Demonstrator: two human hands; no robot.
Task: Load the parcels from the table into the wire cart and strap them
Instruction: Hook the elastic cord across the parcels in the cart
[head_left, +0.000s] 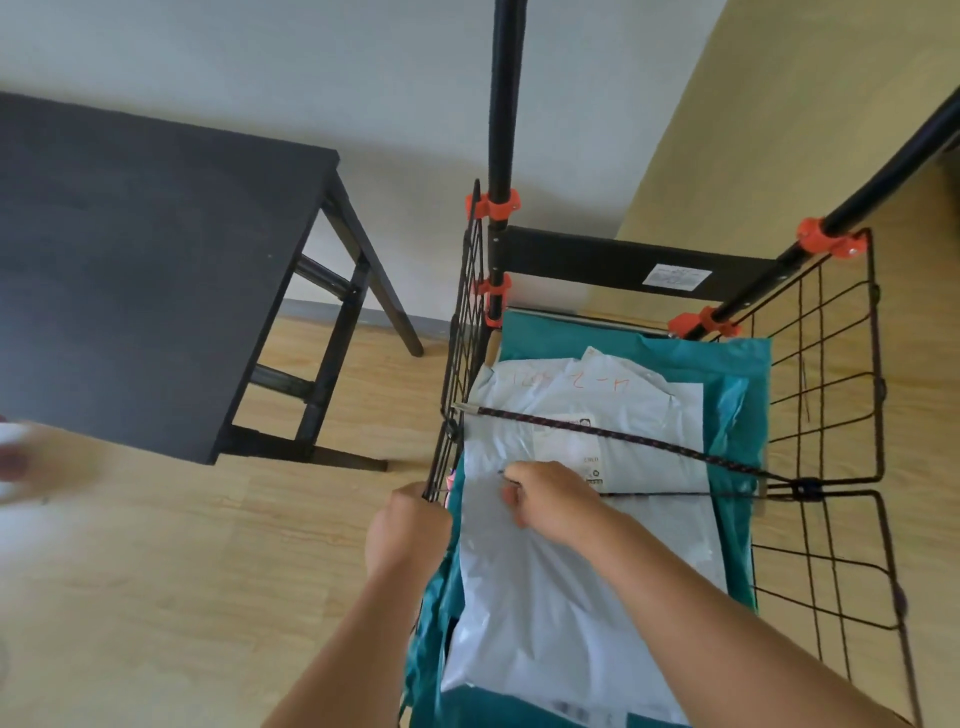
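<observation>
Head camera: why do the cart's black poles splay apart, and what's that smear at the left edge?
In the head view, wide-angle distortion splays the cart poles; the left-edge smear is blurred past telling; the white parcel looks fairly sharp.

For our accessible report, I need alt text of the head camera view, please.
A person's left hand grips the side of a black wire cart full of grey and teal plastic mailer parcels, while the right hand holds a dark braided elastic cord stretched across them. A black table stands beside the cart.
</observation>
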